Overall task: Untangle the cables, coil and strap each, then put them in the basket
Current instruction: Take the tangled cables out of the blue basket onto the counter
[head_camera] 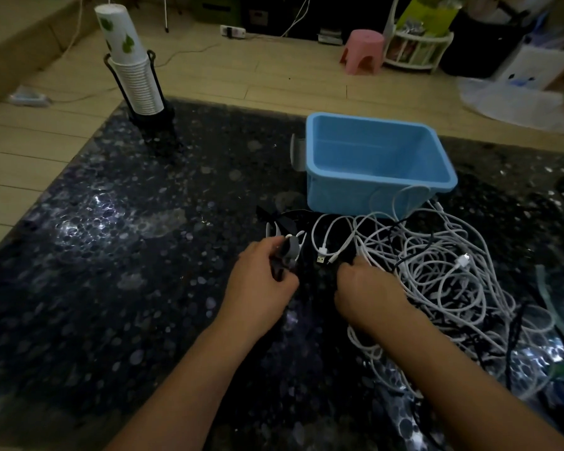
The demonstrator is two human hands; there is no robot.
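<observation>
Cable tangle point(437, 265) before basket point(376, 157); cup stack point(134, 70) apparently far left behind.

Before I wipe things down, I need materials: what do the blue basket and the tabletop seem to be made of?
Blue basket: probably moulded plastic, smooth and matte, with even colour and rounded rim. Tabletop: dark, glossy, pebble-patterned surface with bright glare spots; polished stone or glass, cannot tell which.

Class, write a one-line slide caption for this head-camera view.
Left hand grips a small strapped bundle while right hand reaches into tangled white cables beside an empty blue basket.
</observation>
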